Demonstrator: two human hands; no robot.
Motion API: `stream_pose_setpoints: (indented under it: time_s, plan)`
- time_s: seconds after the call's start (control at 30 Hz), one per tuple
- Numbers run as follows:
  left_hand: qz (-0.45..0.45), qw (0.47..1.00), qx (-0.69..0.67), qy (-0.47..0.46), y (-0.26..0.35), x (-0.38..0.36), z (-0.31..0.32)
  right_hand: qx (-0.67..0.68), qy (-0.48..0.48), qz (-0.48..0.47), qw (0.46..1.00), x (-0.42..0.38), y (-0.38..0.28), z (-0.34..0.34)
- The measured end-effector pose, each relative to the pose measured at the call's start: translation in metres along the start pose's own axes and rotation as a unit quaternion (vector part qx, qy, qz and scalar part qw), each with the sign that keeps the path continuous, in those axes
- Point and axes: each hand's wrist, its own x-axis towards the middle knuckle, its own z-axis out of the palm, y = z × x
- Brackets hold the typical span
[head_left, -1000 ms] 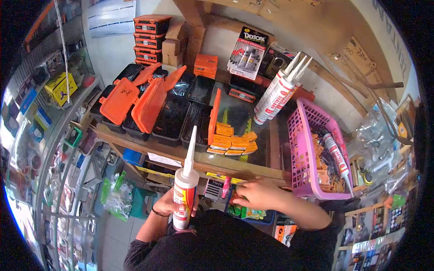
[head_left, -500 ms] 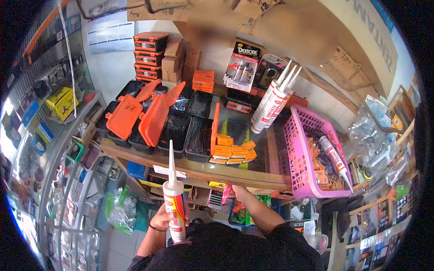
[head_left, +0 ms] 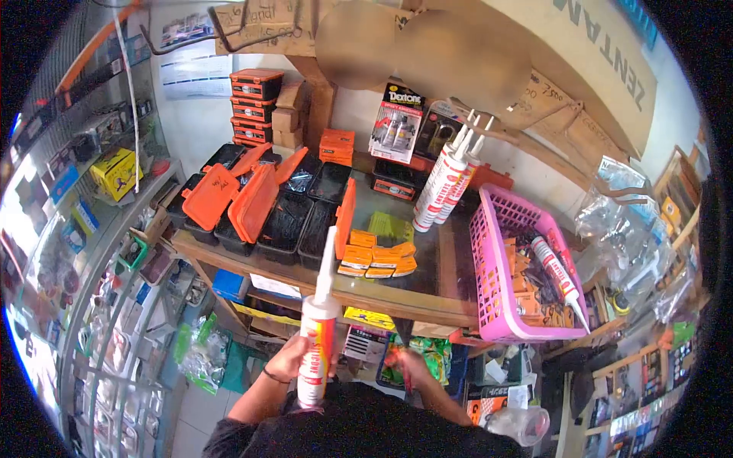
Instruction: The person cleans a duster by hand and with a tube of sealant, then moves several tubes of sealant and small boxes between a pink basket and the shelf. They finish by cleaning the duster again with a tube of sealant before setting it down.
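Note:
My left hand (head_left: 287, 362) is closed around a silicone sealant cartridge (head_left: 314, 355), white with red and yellow print. The cartridge stands nearly upright, its long white nozzle pointing up in front of the counter edge. Lower right of it, my right hand (head_left: 416, 369) is smeared by motion; its fingers look closed around something reddish that I cannot make out. Just above that hand shows a dark pointed shape (head_left: 405, 328). Behind the hand lie green packets (head_left: 437, 357) in a dark blue bin below the counter.
On the glass-topped counter (head_left: 450, 263) are black boxes with orange lids (head_left: 254, 204), small orange boxes (head_left: 376, 256) and several upright sealant cartridges (head_left: 440, 187). A pink basket (head_left: 489, 294) holds another cartridge. Shelves (head_left: 145, 320) run along the left, and metal hooks (head_left: 229, 30) jut out above.
My left hand and the cartridge have shifted right. My right hand has drawn down and right, away from the counter edge; the pink item at its fingers no longer shows clearly. The view has shifted slightly.

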Motion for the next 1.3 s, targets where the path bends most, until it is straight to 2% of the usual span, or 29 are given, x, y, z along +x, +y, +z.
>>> stream_pose_setpoints:
  time_s: [0.03, 0.07, 0.1, 0.17, 0.2, 0.23, 0.3, 0.33, 0.37, 0.4, 0.53, 0.6, 0.67, 0.73, 0.77, 0.8, 0.87, 0.9, 0.93, 0.97, 1.0, 1.03, 1.07, 1.17, 1.27, 1.3]
  plan:
    - [-0.003, 0.999, 0.004, -0.036, -0.006, 0.013, 0.000, -0.161, 0.038, 0.029, 0.986, -0.008, 0.009, -0.017]
    - [-0.012, 0.998, 0.030, -0.047, -0.009, 0.026, 0.001, -0.227, 0.087, 0.035, 0.969, -0.025, 0.013, -0.019]
    - [-0.008, 0.997, 0.041, -0.065, -0.011, 0.040, 0.008, -0.289, 0.139, 0.042, 0.946, -0.047, 0.014, -0.018]
    - [-0.028, 0.996, 0.041, -0.077, -0.016, 0.069, 0.019, -0.326, 0.146, -0.004, 0.934, -0.033, 0.093, -0.062]
    - [-0.049, 0.996, 0.031, -0.070, -0.020, 0.082, 0.025, -0.321, 0.152, -0.002, 0.935, -0.038, 0.093, -0.067]
    - [-0.022, 0.998, 0.025, -0.048, -0.026, 0.093, 0.035, -0.319, 0.165, -0.017, 0.933, -0.055, 0.115, -0.088]
    - [-0.029, 0.997, 0.011, -0.064, -0.033, 0.117, 0.047, -0.321, 0.192, -0.046, 0.926, -0.068, 0.137, -0.091]
    - [-0.029, 0.997, -0.002, -0.074, -0.039, 0.127, 0.052, -0.323, 0.204, -0.061, 0.922, -0.039, 0.062, -0.036]
    - [-0.038, 0.999, -0.011, -0.033, -0.044, 0.133, 0.060, -0.324, 0.214, -0.078, 0.918, -0.043, 0.066, -0.046]
    - [-0.039, 0.999, -0.006, -0.037, -0.050, 0.141, 0.060, -0.322, 0.223, -0.098, 0.915, -0.046, 0.073, -0.057]
    - [-0.104, 0.994, -0.023, 0.038, -0.062, 0.166, 0.060, -0.293, 0.252, -0.156, 0.909, -0.077, 0.141, -0.096]
    - [-0.135, 0.991, -0.019, 0.007, -0.063, 0.178, 0.059, -0.275, 0.274, -0.169, 0.906, -0.107, 0.183, -0.103]
    - [-0.124, 0.992, 0.002, 0.028, -0.066, 0.196, 0.057, -0.270, 0.302, -0.182, 0.896, -0.133, 0.209, -0.108]
    - [-0.121, 0.991, 0.031, 0.036, -0.070, 0.213, 0.052, -0.273, 0.327, -0.200, 0.882, -0.143, 0.190, -0.101]
    - [-0.133, 0.989, 0.053, 0.035, -0.072, 0.220, 0.051, -0.261, 0.339, -0.232, 0.874, -0.163, 0.132, -0.084]
    - [-0.110, 0.990, 0.054, 0.067, -0.075, 0.224, 0.059, -0.262, 0.341, -0.229, 0.873, -0.167, 0.105, -0.074]
    - [-0.089, 0.991, 0.091, 0.027, -0.072, 0.228, 0.070, -0.215, 0.318, -0.238, 0.892, -0.168, 0.070, -0.068]
    - [-0.062, 0.993, 0.089, 0.054, -0.080, 0.236, 0.064, -0.225, 0.318, -0.241, 0.889, -0.163, 0.063, -0.066]
    - [-0.081, 0.996, 0.029, 0.010, -0.074, 0.234, 0.069, -0.176, 0.308, -0.284, 0.891, -0.157, 0.058, -0.064]
    - [-0.092, 0.995, -0.009, 0.031, -0.080, 0.239, 0.063, -0.126, 0.295, -0.325, 0.890, -0.153, 0.051, -0.061]
    - [-0.103, 0.992, -0.047, 0.052, -0.087, 0.245, 0.055, -0.102, 0.274, -0.311, 0.904, -0.154, 0.042, -0.057]
    - [-0.069, 0.996, -0.048, 0.017, -0.091, 0.248, 0.053, -0.104, 0.251, -0.291, 0.917, -0.156, 0.033, -0.053]
    - [-0.062, 0.996, -0.053, 0.021, -0.091, 0.247, 0.048, -0.104, 0.228, -0.271, 0.929, -0.158, 0.025, -0.050]
    - [-0.117, 0.986, -0.107, -0.049, -0.087, 0.244, 0.048, -0.078, 0.183, -0.262, 0.945, -0.159, 0.010, -0.041]
    - [-0.098, 0.984, -0.147, 0.000, -0.082, 0.243, 0.059, -0.118, 0.120, -0.219, 0.961, -0.158, -0.002, -0.040]
    - [-0.111, 0.974, -0.198, -0.013, -0.086, 0.245, 0.047, -0.116, 0.108, -0.237, 0.959, -0.155, 0.001, -0.043]
